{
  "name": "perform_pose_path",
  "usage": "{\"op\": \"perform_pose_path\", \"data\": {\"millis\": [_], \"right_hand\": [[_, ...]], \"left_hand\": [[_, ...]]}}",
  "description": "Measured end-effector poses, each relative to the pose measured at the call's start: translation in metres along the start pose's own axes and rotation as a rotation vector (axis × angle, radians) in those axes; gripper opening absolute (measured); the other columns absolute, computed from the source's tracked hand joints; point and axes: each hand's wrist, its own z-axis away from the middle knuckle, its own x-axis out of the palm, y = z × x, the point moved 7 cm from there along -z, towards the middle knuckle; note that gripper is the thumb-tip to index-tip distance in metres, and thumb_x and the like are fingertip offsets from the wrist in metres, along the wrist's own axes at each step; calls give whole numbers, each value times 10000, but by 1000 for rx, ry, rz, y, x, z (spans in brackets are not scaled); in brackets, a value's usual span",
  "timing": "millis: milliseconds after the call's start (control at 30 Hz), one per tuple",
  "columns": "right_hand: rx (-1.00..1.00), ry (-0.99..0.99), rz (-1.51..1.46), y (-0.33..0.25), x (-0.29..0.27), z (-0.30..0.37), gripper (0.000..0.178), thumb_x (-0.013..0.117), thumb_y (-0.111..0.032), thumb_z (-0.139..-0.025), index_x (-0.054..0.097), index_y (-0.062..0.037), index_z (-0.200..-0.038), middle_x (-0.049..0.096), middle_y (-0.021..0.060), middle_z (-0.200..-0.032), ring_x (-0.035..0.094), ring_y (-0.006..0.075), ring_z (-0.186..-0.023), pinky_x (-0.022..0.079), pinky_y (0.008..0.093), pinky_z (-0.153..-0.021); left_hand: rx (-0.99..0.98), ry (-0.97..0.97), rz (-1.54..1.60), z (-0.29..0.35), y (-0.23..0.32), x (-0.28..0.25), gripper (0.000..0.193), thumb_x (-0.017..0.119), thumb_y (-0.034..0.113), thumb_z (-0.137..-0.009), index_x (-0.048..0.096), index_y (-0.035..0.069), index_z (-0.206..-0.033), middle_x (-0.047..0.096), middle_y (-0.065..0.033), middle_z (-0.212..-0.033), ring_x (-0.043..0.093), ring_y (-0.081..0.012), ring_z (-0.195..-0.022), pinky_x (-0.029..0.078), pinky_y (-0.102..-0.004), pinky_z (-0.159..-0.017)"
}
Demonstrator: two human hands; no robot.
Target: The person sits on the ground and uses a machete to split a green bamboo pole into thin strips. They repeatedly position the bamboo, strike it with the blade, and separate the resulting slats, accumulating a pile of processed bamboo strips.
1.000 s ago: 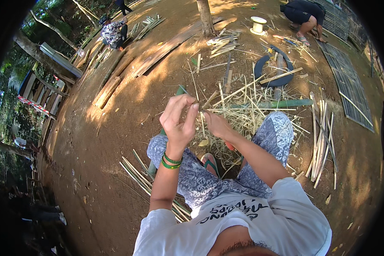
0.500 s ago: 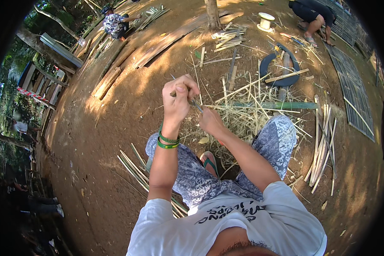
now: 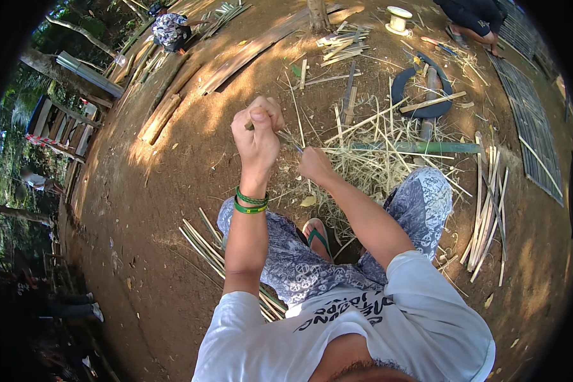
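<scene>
My left hand (image 3: 258, 130) is closed in a fist, thumb on top. The brown end of a narrow piece, which looks like a bamboo strip (image 3: 249, 126), pokes out of its left side. To the right and slightly nearer, my right hand (image 3: 315, 167) is closed round what looks like a knife (image 3: 298, 149). Its greyish blade shows in the short gap between the hands, against the strip. The fingers hide the grip and most of the strip. Both hands are above the ground in front of my knees.
Pale shavings (image 3: 369, 149) heap beyond my right knee, crossed by a green bamboo pole (image 3: 426, 147). Bamboo strips (image 3: 485, 216) lie at right, others (image 3: 200, 245) at left. Farther off are a dark curved pad (image 3: 436, 111), a spool (image 3: 398, 21), a bamboo mat (image 3: 531, 127) and two crouching people.
My left hand has shifted slightly left and away from me; the right hand has stayed nearly in place. The gap between them is a little wider. The view has shifted slightly.
</scene>
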Motion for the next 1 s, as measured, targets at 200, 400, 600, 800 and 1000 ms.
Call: {"op": "perform_pose_path", "data": {"millis": [200,400,600,800,1000], "right_hand": [[-85,64,-7,-10,-5,-4,207,615,-75,-822,697,75,-936,702,290,-944,706,425,-894,572,492,-790],[-159,163,32,-37,-50,2,194,602,-53,-820,710,42,-950,710,265,-972,699,420,-959,578,484,-817],[-296,11,-136,-59,-52,11,234,578,-37,-780,724,45,-943,706,295,-940,709,422,-880,565,461,-799],[-194,-25,-60,-35,-36,64,211,605,-63,-809,680,134,-821,678,314,-819,695,446,-800,550,499,-761],[-107,-81,-90,-8,-6,54,243,603,-106,-866,655,125,-917,681,273,-797,704,385,-777,555,468,-734]], "left_hand": [[31,88,48,3,22,-11,659,404,567,-1037,392,19,-672,355,-9,-581,339,-112,-517,260,-284,-478],[156,154,53,9,84,-6,638,348,628,-1014,314,85,-680,259,7,-576,221,-106,-494,183,-294,-454],[143,216,-75,-20,96,-9,630,340,613,-1027,309,85,-684,277,5,-582,235,-99,-493,197,-286,-451],[-81,144,92,-25,72,-16,618,349,597,-1030,345,72,-704,295,5,-589,242,-90,-493,218,-270,-459],[-190,-20,-26,-28,38,-16,819,269,636,-1012,601,-110,-1076,603,-119,-744,651,-237,-716,617,-412,-800]]}}
